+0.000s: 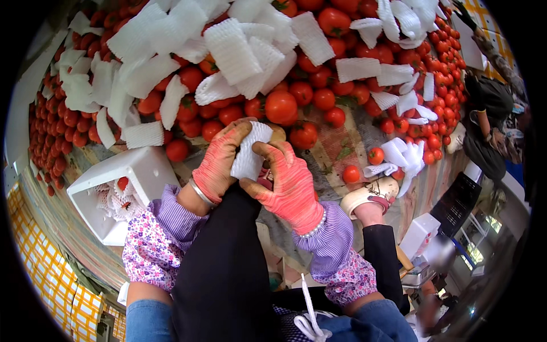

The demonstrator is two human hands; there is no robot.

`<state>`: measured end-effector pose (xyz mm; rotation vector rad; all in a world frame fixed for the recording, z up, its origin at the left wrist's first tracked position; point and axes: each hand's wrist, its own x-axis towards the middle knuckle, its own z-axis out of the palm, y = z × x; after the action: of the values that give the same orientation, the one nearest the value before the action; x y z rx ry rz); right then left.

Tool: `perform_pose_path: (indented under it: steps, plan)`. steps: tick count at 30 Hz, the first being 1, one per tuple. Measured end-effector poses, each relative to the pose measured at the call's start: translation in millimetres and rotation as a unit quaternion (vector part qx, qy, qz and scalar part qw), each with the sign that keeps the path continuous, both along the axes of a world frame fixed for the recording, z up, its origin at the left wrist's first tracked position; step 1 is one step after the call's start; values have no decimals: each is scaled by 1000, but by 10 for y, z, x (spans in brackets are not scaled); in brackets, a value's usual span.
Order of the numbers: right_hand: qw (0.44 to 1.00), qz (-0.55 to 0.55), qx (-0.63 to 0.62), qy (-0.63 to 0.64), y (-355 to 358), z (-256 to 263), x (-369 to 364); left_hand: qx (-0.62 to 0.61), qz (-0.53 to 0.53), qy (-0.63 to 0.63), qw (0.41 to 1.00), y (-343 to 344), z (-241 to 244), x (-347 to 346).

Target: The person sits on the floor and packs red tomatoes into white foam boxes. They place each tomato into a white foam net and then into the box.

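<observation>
My left hand (225,159), in a stained pink glove, grips a white foam mesh sleeve (251,150) from its left side. On the other side my right hand (287,184), gloved alike, pinches the same sleeve between thumb and fingers. Whether anything is inside the sleeve cannot be seen. Both hands are above my knee in black trousers. Just beyond them lies a large heap of red tomatoes (280,107), with many loose foam sleeves (233,51) scattered over it. One big tomato with a stem (304,135) rests close to my right hand.
A white foam box (164,171) on its side, left, holds netted tomatoes. My cream clog (363,197) is at right, near a loose tomato (351,174) and crumpled sleeves (404,156). A black crate (456,204) stands further right. Another person (487,124) is at the far right.
</observation>
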<state>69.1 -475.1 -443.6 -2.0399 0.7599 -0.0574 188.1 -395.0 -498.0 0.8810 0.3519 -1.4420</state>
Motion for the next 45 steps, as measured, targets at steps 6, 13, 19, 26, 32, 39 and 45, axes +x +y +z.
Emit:
perform_pose_path:
  steps: [6, 13, 19, 26, 32, 39, 45]
  plan:
    - [998, -21, -49, -22, -164, -33, -92, -140, -15, -20, 990, -160, -144, -112]
    - [996, 39, 77, 23, -119, -121, -326, 12, 26, 150, 988, 70, -377, -276]
    - [999, 0, 31, 30, -94, -131, -307, 25, -58, -106, 992, 52, -271, -313]
    - [962, -80, 53, 257, -245, -333, -471, 42, -148, -495, 855, -345, 373, -393]
    - [953, -246, 143, 107, -213, -255, -519, -132, -298, -518, 791, -329, 405, -318]
    - [963, -259, 77, -1, -170, -256, -472, -154, -423, -694, 562, -274, 237, -305]
    - [978, -186, 21, -88, -28, -229, -371, -65, -58, -134, 987, -284, 222, -321]
